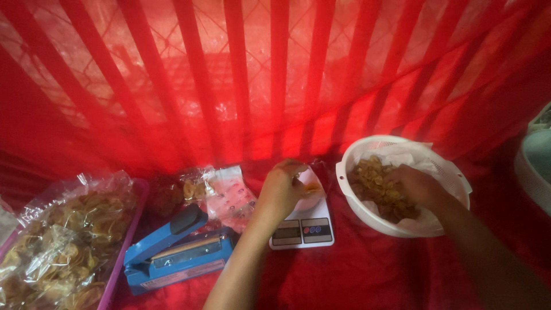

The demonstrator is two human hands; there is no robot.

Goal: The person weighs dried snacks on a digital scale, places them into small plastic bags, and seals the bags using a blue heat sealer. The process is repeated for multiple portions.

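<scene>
At the middle of the red cloth (356, 275), the scale (302, 227): small, white, flat, with a dark display and two round buttons on its near edge. All places below are given from it.

- On the scale: a small clear bag (311, 186), partly filled with pale yellow chips, mostly hidden by the hand.
- Left hand (281, 189): over the scale's far part, fingers curled and pinching the bag's top edge; forearm runs down toward the near edge of the view.
- Just right of the scale: a white perforated basket (453, 175), lined with thin white plastic or paper, holding a heap of brownish chips (373, 181).
- Right hand (419, 186): inside the basket, palm down on the chips, fingers bent into the heap; whether it grips any cannot be told.
- Just left of the scale, touching or nearly so: a blue sealer (178, 252), lever arm lifted at an angle, dark handle at its far end.
- Behind the sealer, left of the scale: a few small filled packs (224, 192), clear with printed faces, lying loose.
- Well left of the scale: a pink tray (123, 252) piled with clear packets of pale chips, a loose plastic sheet (74, 201) over them.
- Behind the scale: a red net curtain (275, 74), light coming through, with vertical bars showing as dark stripes.
- Far right of the scale, beyond the basket: a pale round-edged object (536, 161), cut off by the frame; kind not clear.
</scene>
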